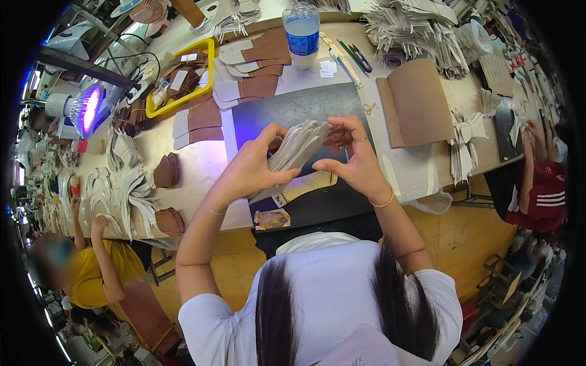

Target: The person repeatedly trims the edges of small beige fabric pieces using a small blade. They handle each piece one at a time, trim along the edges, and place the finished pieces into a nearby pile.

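Note:
My left hand [250, 169] grips a stack of thin off-white cut pieces [299, 145], thumb on the near side and fingers behind, mostly hidden. The stack is tilted and fanned at its upper edge, above a dark work mat [293, 104]. At the stack's right edge is my right hand [364, 165], with fingers curved and thumb apart; whether a fingertip touches the pieces I cannot tell. Beneath the hands lies a yellowish pattern-like piece [310, 185], partly covered. Close to the mat's near edge rests a small worn tan block [272, 219].
Left of the mat are brown-and-white pieces [204, 122] and a yellow basket [210, 67]. Beyond it stand a water bottle [302, 38] and pens [357, 56]. A brown folded board [418, 104] lies right. Co-workers sit both sides; a lit lamp [88, 110] hangs left.

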Demonstrator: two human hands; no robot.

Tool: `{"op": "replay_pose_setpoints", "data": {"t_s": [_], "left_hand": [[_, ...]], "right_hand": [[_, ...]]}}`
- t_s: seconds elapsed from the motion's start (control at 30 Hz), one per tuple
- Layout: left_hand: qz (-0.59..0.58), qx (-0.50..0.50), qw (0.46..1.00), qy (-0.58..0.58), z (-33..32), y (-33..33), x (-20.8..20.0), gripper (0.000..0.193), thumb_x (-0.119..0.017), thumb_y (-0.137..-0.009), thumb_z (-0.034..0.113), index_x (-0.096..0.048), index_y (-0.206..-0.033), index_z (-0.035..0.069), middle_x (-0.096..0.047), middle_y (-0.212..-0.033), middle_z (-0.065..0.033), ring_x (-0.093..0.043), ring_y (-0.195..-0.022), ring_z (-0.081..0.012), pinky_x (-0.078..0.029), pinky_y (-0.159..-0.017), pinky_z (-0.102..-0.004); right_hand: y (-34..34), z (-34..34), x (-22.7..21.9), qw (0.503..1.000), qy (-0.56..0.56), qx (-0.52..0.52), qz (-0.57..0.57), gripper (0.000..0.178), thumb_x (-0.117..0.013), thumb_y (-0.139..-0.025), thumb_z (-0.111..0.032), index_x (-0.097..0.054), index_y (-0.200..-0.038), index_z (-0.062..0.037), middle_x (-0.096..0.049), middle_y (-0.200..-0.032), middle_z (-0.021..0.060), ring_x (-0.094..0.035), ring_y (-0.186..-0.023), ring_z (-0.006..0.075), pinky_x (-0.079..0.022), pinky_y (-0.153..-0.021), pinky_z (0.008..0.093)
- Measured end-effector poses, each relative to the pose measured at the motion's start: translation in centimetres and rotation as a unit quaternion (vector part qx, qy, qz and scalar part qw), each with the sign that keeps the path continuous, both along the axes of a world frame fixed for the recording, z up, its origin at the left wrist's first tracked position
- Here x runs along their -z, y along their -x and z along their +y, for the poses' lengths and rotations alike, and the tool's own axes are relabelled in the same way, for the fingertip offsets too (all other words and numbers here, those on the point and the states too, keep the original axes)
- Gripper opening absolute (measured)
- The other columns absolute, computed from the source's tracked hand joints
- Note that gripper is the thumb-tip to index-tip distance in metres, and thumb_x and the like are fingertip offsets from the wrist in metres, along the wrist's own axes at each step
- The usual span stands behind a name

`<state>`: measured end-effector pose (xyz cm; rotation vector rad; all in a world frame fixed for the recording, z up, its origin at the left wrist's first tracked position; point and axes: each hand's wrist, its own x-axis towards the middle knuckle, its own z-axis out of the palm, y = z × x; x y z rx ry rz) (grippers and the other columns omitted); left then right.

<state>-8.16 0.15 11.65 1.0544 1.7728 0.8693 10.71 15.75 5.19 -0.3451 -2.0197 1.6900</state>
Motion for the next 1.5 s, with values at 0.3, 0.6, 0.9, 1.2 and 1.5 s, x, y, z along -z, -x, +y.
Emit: {"op": "replay_pose_setpoints", "data": {"t_s": [0.3, 0.6, 0.9, 1.2, 1.5], "left_hand": [[-0.236, -0.022, 0.968, -0.080, -0.9, -2.8, 3.1, 0.086, -0.082, -0.074, 0.010, -0.039, -0.148, 0.001, -0.057, -0.130, -0.0092, -0.057, -0.118, -0.0167, -0.047, -0.101, -0.0330], [-0.198, -0.030, 0.973, -0.116, -1.3, -3.6, 3.5, 0.079, -0.086, -0.071, 0.006, -0.045, -0.138, 0.003, -0.057, -0.121, -0.0041, -0.053, -0.116, -0.0118, -0.042, -0.103, -0.0298], [-0.278, -0.041, 0.948, -0.150, -2.2, -3.6, 5.1, 0.100, -0.097, -0.066, 0.017, -0.040, -0.148, 0.002, -0.058, -0.130, -0.0050, -0.054, -0.121, -0.0141, -0.044, -0.105, -0.0317], [-0.457, -0.158, 0.865, -0.135, -3.6, -2.4, 5.2, 0.075, -0.087, -0.077, 0.021, -0.048, -0.138, 0.002, -0.066, -0.098, -0.0070, -0.065, -0.091, -0.0173, -0.053, -0.083, -0.0317], [-0.226, -0.164, 0.948, -0.153, -8.3, -0.8, 3.9, 0.080, -0.097, -0.066, 0.009, -0.054, -0.133, 0.005, -0.063, -0.117, -0.0012, -0.058, -0.110, -0.0117, -0.047, -0.097, -0.0297]], "right_hand": [[0.1, -1.4, -2.0, 0.971, -0.208, 0.071, 0.099, 0.055, -0.090, -0.072, -0.008, -0.063, -0.120, -0.0140, -0.053, -0.127, 0.0087, -0.057, -0.108, 0.0241, -0.050, -0.091, 0.0331], [-1.2, -2.1, -3.6, 0.940, -0.303, 0.054, 0.148, 0.049, -0.086, -0.063, 0.002, -0.059, -0.099, -0.0160, -0.062, -0.118, 0.0067, -0.058, -0.106, 0.0296, -0.048, -0.088, 0.0400], [-2.0, -3.9, -3.1, 0.991, -0.059, 0.009, 0.116, 0.045, -0.083, -0.071, 0.006, -0.062, -0.107, -0.0105, -0.062, -0.099, 0.0081, -0.066, -0.093, 0.0245, -0.054, -0.080, 0.0339], [-0.6, -1.3, -3.8, 0.990, 0.070, -0.063, 0.101, 0.027, -0.074, -0.083, 0.009, -0.067, -0.105, -0.0050, -0.065, -0.106, 0.0071, -0.065, -0.095, 0.0178, -0.053, -0.085, 0.0290], [3.6, -0.8, -6.0, 0.974, 0.036, -0.220, 0.046, 0.023, -0.078, -0.082, 0.002, -0.070, -0.102, -0.0063, -0.064, -0.131, 0.0154, -0.066, -0.103, 0.0172, -0.055, -0.087, 0.0309]]}}
